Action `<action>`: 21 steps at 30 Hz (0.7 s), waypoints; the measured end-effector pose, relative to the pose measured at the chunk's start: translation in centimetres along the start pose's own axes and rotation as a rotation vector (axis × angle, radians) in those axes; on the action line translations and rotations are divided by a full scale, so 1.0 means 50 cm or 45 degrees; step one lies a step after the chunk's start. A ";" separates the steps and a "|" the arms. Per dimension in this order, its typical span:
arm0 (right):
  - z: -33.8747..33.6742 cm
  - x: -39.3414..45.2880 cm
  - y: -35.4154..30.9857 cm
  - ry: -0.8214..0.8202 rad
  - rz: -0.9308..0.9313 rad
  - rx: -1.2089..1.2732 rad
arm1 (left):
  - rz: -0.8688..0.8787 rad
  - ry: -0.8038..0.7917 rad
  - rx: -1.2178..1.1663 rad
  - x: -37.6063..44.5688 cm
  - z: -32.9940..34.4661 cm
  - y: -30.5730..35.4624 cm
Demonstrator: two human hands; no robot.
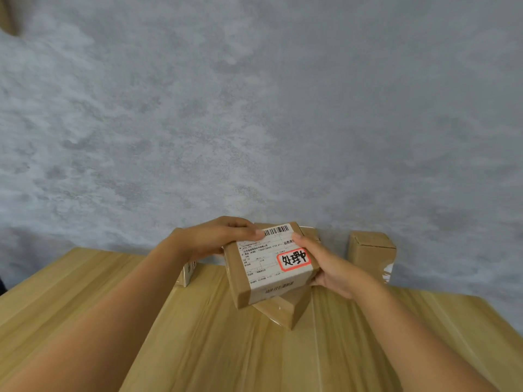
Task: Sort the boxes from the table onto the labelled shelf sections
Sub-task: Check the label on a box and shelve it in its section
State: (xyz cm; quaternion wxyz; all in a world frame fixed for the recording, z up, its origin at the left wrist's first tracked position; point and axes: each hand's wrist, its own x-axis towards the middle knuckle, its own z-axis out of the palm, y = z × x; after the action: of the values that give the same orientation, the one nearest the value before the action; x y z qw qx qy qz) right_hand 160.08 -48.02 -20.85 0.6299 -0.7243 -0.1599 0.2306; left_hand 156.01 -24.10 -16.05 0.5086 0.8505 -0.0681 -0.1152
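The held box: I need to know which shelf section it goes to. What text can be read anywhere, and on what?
Held box, red-bordered sticker: handwritten characters, upside down in this view, not surely readable.
White shipping label: barcode and small print, too blurred to quote.
Small box behind the left forearm: label print, too small.
Other boxes: no text visible.

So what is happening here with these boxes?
A person holds a labelled box in both hands, left hand and right hand, above a wooden table. Its shipping label faces up. Another box lies under it, and one more stands to the right. No shelf is in view.
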 end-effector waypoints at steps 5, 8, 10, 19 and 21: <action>-0.047 -0.008 0.013 0.164 0.001 0.033 | 0.128 0.597 -0.046 0.041 0.031 0.014; -0.080 -0.023 0.025 0.329 -0.033 0.154 | 0.171 0.748 0.567 0.047 0.039 -0.003; -0.095 -0.042 0.032 0.437 -0.045 0.189 | 0.279 0.709 1.183 0.047 0.042 -0.016; -0.058 -0.183 0.057 0.770 0.027 0.221 | 0.623 0.564 1.633 0.060 0.111 -0.014; -0.031 -0.222 0.071 0.866 0.051 0.191 | 0.696 0.528 1.634 0.052 0.132 -0.014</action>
State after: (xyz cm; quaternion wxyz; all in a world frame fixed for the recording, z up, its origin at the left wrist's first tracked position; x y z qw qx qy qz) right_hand 151.35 -55.67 -22.73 0.6939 -0.7143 0.0909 -0.0006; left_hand 156.78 -30.00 -20.01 -0.0775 0.9382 -0.2345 0.2424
